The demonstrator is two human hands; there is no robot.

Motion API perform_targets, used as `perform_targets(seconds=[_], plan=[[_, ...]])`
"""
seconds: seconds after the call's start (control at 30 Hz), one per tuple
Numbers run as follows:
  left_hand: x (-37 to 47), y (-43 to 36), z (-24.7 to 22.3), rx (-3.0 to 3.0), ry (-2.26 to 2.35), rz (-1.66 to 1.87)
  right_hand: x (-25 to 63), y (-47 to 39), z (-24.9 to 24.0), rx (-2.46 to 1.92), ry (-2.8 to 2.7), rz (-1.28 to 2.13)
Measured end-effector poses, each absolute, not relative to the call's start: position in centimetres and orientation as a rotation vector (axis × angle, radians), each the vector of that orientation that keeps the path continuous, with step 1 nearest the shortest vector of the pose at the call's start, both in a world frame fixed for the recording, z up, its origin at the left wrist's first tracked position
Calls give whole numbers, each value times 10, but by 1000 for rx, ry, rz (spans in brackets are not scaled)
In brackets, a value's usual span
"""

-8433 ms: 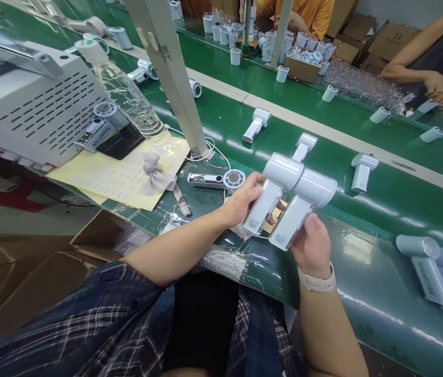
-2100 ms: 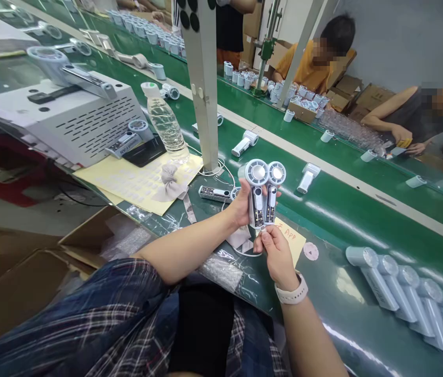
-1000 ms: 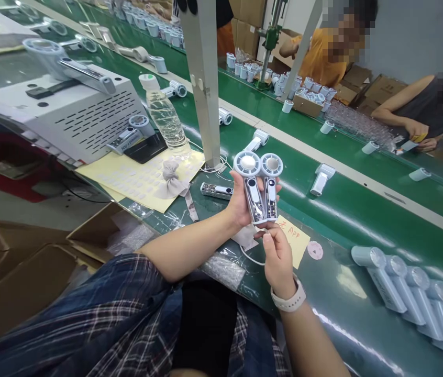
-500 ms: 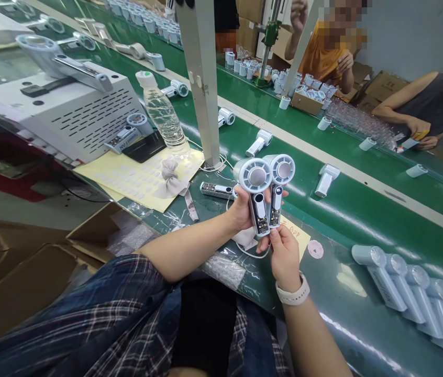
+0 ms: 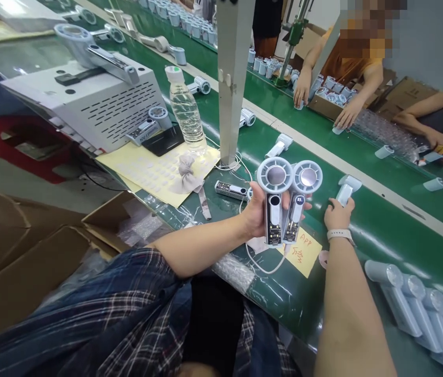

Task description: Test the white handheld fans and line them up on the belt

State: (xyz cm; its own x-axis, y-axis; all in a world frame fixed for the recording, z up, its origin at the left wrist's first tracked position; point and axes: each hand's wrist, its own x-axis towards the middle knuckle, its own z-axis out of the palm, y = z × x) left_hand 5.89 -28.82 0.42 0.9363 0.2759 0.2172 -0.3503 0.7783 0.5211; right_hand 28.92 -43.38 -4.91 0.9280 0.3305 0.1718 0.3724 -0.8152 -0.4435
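My left hand [image 5: 257, 212] is closed around two light-blue handheld fans side by side, the left fan [image 5: 275, 175] and the right fan [image 5: 307, 177]. Their round heads face me, and circuit boards show in the uncovered handles. The right fan's small display is lit, and a white cable [image 5: 268, 272] runs up to its base. Out over the green belt, my right hand [image 5: 338, 215] has its fingers around the handle end of a third handheld fan [image 5: 347, 189], which lies on the belt. Another handheld fan [image 5: 280, 145] lies farther left.
A water bottle [image 5: 186, 110], a grey box-shaped device [image 5: 119, 99] and a yellow sheet [image 5: 127, 167] stand or lie to the left. A metal post [image 5: 231, 89] rises ahead. Several finished-looking fans [image 5: 398, 298] are lined up at right. Two people work across the belt.
My right hand has left the two fans and moved right and forward to the fan on the belt. My left hand keeps both fans. The view has swung slightly left.
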Motion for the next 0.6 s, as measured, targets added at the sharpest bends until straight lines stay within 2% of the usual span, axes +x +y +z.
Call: perform_targets(seconds=[0.3, 0.6], plan=[[63, -289, 0, 502, -104, 268, 215, -419, -47, -2543, -1003, -168], [69, -291, -11, 565, -52, 261, 290, -376, -41, -2801, -763, -15]])
